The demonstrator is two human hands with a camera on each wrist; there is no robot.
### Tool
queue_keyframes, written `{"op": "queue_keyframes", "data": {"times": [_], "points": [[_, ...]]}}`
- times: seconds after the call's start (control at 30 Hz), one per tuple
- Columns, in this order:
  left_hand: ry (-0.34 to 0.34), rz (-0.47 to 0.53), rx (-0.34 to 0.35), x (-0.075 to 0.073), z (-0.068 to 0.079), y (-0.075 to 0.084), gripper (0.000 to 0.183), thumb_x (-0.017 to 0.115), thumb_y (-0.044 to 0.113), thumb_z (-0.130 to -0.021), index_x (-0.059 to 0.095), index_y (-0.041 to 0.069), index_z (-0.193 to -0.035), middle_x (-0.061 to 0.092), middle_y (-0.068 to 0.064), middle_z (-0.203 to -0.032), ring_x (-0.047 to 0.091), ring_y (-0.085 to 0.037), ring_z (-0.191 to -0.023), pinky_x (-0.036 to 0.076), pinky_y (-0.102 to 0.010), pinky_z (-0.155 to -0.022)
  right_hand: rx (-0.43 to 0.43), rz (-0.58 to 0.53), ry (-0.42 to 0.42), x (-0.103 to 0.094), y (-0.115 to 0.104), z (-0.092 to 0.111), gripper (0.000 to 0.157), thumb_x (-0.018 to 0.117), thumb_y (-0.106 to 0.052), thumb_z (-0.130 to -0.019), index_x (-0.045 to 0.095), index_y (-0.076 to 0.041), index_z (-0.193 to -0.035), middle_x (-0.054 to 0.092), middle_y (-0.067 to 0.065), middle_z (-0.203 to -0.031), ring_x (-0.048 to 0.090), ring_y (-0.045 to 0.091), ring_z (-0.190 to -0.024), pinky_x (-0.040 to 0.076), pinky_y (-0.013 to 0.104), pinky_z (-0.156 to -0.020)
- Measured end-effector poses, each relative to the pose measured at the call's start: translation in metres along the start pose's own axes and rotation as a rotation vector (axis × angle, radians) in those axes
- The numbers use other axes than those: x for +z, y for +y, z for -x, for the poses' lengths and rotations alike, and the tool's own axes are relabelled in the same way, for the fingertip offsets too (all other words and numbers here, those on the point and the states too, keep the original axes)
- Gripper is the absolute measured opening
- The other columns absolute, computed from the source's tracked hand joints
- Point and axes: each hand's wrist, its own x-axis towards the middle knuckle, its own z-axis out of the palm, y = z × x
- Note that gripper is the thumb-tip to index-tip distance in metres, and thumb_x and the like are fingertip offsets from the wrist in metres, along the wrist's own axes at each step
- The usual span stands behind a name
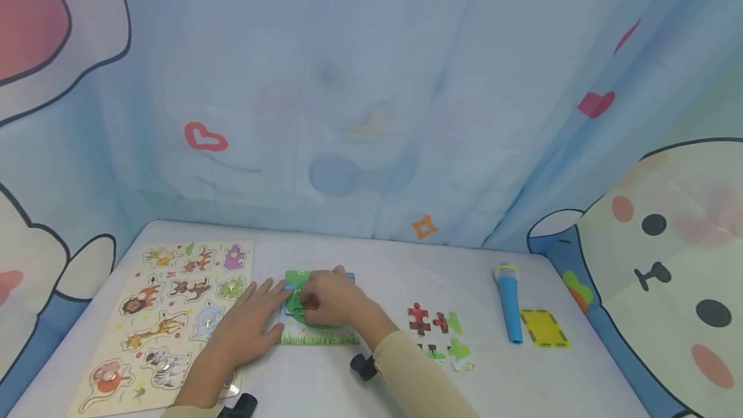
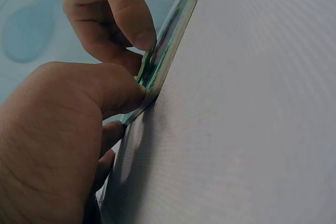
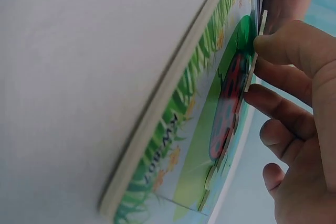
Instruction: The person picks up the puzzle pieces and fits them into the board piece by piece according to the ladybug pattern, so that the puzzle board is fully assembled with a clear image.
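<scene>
**Two hands busy at a little puzzle**

The right hand (image 1: pixel 333 302) pinches a thin puzzle piece (image 3: pixel 250 75) between thumb and fingers. The piece is tipped up over the left part of the puzzle board (image 1: pixel 319 340); I can't tell if its low edge touches. A pinch like that likely makes it easy to turn.

The left hand (image 1: pixel 249 324) is spread out, with its thumb at the board's left edge — maybe so the board can't slide.

To the right, loose pieces (image 1: pixel 419 319) lie apart on the desk (image 1: pixel 395 263), probably so each one is easy to see and grab. Further right are a blue toy microphone (image 1: pixel 509 308) and a yellow square (image 1: pixel 544 328), side by side. On the left, partly behind the left arm, lies a big animal board (image 1: pixel 159 398).
</scene>
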Motion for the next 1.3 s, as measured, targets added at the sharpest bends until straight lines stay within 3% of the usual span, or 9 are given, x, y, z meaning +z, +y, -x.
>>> {"op": "queue_keyframes", "data": {"times": [0.8, 1.0, 1.2, 1.3], "points": [[-0.01, -0.011, 0.016, 0.0015, 0.0009, -0.0003, 0.057, 0.065, 0.026, -0.087, 0.053, 0.01, -0.141, 0.041, -0.009, -0.151, 0.032, -0.033, -0.141, 0.017, -0.05, -0.119, 0.009, 0.065, 0.006, 0.0044, -0.0029, -0.0002, 0.005, 0.072, -0.023, -0.08, 0.073, -0.028, -0.08, 0.048, -0.017, -0.065, 0.042, 0.002, -0.064, 0.033, 0.029, -0.071], [-0.007, -0.021, 0.031, 0.0013, 0.0008, -0.0018, 0.056, 0.064, 0.026, -0.088, 0.053, 0.01, -0.141, 0.041, -0.01, -0.151, 0.031, -0.034, -0.141, 0.019, -0.05, -0.118, 0.001, 0.072, 0.011, 0.0035, -0.0057, -0.0024, 0.017, 0.073, -0.021, -0.078, 0.066, -0.028, -0.065, 0.047, -0.018, -0.054, 0.041, 0.002, -0.055, 0.032, 0.03, -0.07], [-0.008, -0.021, 0.04, 0.0002, 0.0006, -0.0015, 0.055, 0.063, 0.025, -0.088, 0.053, 0.009, -0.14, 0.041, -0.011, -0.151, 0.031, -0.034, -0.141, 0.019, -0.051, -0.118, 0.016, 0.054, -0.013, 0.0032, -0.0069, -0.0031, 0.006, 0.073, -0.019, -0.078, 0.075, -0.025, -0.077, 0.048, -0.022, -0.054, 0.042, 0.001, -0.055, 0.034, 0.029, -0.07], [-0.008, -0.016, 0.038, -0.0007, 0.0008, -0.0011, 0.055, 0.063, 0.024, -0.088, 0.054, 0.009, -0.14, 0.041, -0.011, -0.151, 0.032, -0.035, -0.141, 0.019, -0.051, -0.118, 0.01, 0.012, -0.034, 0.0027, -0.0038, -0.002, 0.008, 0.072, -0.017, -0.082, 0.076, -0.025, -0.082, 0.051, -0.02, -0.058, 0.045, 0.001, -0.058, 0.039, 0.034, -0.079]]}}
